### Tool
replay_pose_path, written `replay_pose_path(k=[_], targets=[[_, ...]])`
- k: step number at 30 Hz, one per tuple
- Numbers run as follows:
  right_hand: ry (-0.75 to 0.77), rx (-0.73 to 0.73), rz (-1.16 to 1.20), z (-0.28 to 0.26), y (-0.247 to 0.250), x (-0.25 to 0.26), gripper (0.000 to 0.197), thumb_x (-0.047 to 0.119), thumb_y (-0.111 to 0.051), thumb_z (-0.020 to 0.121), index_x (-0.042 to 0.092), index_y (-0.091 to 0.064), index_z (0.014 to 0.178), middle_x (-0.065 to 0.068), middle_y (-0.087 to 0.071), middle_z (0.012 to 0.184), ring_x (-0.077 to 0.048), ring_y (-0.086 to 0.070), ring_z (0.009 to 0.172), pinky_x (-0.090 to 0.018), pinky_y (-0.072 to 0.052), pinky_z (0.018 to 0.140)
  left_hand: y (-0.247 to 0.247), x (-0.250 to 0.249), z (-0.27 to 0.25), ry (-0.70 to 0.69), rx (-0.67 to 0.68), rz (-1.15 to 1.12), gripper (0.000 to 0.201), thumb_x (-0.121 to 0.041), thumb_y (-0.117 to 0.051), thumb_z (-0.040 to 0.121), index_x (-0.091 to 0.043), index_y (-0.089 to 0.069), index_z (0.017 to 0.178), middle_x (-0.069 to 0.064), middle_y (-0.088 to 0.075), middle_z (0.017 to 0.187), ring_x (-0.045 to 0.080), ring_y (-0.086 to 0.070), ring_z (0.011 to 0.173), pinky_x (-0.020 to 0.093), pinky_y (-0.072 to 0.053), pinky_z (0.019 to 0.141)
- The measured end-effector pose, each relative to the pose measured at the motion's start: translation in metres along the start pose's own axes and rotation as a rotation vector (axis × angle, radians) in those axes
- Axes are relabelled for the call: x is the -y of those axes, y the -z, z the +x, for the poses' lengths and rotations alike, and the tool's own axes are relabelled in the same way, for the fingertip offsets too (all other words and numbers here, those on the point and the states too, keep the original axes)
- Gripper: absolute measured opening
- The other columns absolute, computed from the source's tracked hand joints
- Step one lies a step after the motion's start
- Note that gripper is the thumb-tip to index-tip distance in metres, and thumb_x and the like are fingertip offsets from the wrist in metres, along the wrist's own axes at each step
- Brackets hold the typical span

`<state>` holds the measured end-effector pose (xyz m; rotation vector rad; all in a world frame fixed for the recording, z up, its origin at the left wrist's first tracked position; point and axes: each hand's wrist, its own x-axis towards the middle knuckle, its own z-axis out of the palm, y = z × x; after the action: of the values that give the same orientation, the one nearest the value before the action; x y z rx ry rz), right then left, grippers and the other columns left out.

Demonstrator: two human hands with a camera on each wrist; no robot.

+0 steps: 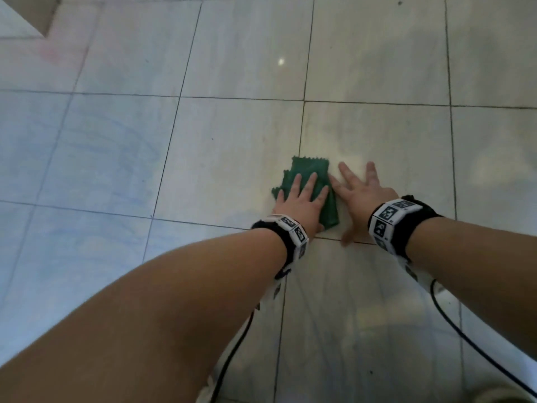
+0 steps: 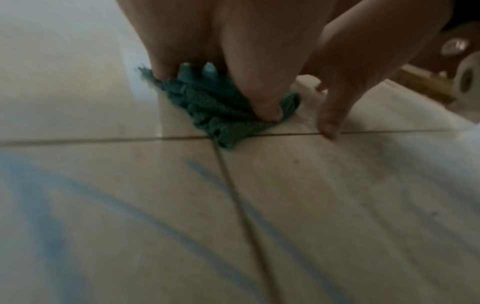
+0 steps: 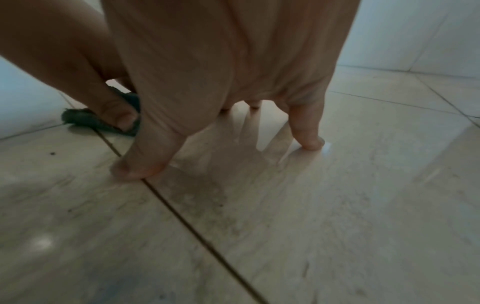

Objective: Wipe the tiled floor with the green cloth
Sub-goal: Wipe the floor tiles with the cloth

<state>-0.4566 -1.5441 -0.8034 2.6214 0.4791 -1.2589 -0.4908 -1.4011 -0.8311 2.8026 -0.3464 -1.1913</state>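
Left hand [image 1: 302, 203] flat on green cloth [image 1: 308, 173]; right hand [image 1: 361, 196] spread on floor [image 1: 377, 135] beside

Head camera looks down from above; wrist cameras skim low (sharing the cloth [image 1: 308, 181]).

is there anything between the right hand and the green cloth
Nothing: in the head view the right hand rests spread on bare tiled floor, its index finger reaching the green cloth edge, which the left hand presses flat.
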Motion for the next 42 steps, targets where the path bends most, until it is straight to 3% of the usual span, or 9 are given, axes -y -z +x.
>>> replay_pose_path(k=[5,11,15,20,27,31,34,42], targets=[[0.009,-0.022,0.032,-0.003,-0.003,-0.001,0.143,0.058,-0.088,0.059,0.046,0.021,0.152,0.012,0.032,0.159,-0.044,0.024,0.146,-0.064,-0.034,0.107,0.008,0.059,-0.012,0.014,0.004,0.008,0.089,-0.048,-0.054,0.096,-0.032,0.010,0.156,0.001,0.027,0.161,0.030,0.019,0.149,0.057,-0.008,0.121],[0.011,-0.023,0.003,-0.005,-0.002,0.001,0.142,0.062,-0.086,0.060,0.045,0.021,0.152,0.012,0.032,0.159,-0.045,0.022,0.147,-0.065,-0.035,0.106,0.000,0.174,-0.040,0.320,-0.053,-0.055,0.090,-0.047,-0.056,0.096,-0.027,0.007,0.158,0.005,0.019,0.164,0.035,0.008,0.151,0.053,-0.014,0.121],[0.001,-0.023,-0.014,-0.003,-0.003,0.001,0.142,0.063,-0.085,0.060,0.046,0.022,0.151,0.013,0.034,0.158,-0.045,0.023,0.146,-0.065,-0.034,0.106,-0.001,0.208,-0.048,0.370,-0.063,-0.051,0.090,-0.043,-0.057,0.096,-0.024,0.006,0.158,0.009,0.016,0.164,0.038,0.005,0.150,0.051,-0.011,0.122],[-0.003,-0.026,-0.001,-0.002,-0.002,0.002,0.142,0.063,-0.085,0.060,0.046,0.023,0.151,0.013,0.035,0.158,-0.045,0.024,0.146,-0.065,-0.034,0.107,0.007,0.169,-0.046,0.284,-0.051,0.014,0.089,-0.045,-0.055,0.096,-0.024,0.006,0.158,0.007,0.018,0.164,0.040,0.008,0.150,0.059,-0.016,0.119],[-0.002,-0.007,0.007,-0.002,0.001,0.004,0.144,0.061,-0.088,0.058,0.047,0.022,0.151,0.012,0.034,0.158,-0.045,0.024,0.146,-0.064,-0.034,0.107,-0.018,0.012,-0.028,-0.078,0.029,0.080,0.087,-0.038,-0.055,0.098,-0.030,0.008,0.157,0.000,0.027,0.161,0.033,0.021,0.148,0.057,-0.006,0.121],[-0.006,-0.012,0.002,-0.003,0.001,0.004,0.144,0.061,-0.087,0.058,0.046,0.022,0.151,0.011,0.033,0.159,-0.046,0.022,0.146,-0.064,-0.035,0.107,-0.027,-0.002,-0.023,-0.128,0.002,0.089,0.088,-0.044,-0.056,0.096,-0.032,0.007,0.157,-0.002,0.025,0.162,0.030,0.021,0.149,0.053,-0.004,0.120],[-0.005,-0.015,0.002,-0.005,0.001,0.004,0.146,0.060,-0.088,0.057,0.047,0.023,0.150,0.012,0.034,0.158,-0.045,0.023,0.146,-0.065,-0.034,0.107,-0.010,0.039,-0.022,-0.031,-0.022,0.023,0.091,-0.046,-0.057,0.095,-0.031,0.008,0.157,0.000,0.025,0.162,0.031,0.019,0.149,0.055,-0.007,0.121],[-0.010,0.007,-0.009,-0.007,0.005,0.005,0.145,0.061,-0.086,0.060,0.047,0.027,0.148,0.013,0.038,0.156,-0.044,0.026,0.145,-0.064,-0.037,0.107,0.012,0.190,-0.032,0.468,-0.087,-0.180,0.089,-0.046,-0.055,0.097,-0.026,0.007,0.158,0.006,0.019,0.164,0.038,0.008,0.150,0.051,-0.010,0.122]])
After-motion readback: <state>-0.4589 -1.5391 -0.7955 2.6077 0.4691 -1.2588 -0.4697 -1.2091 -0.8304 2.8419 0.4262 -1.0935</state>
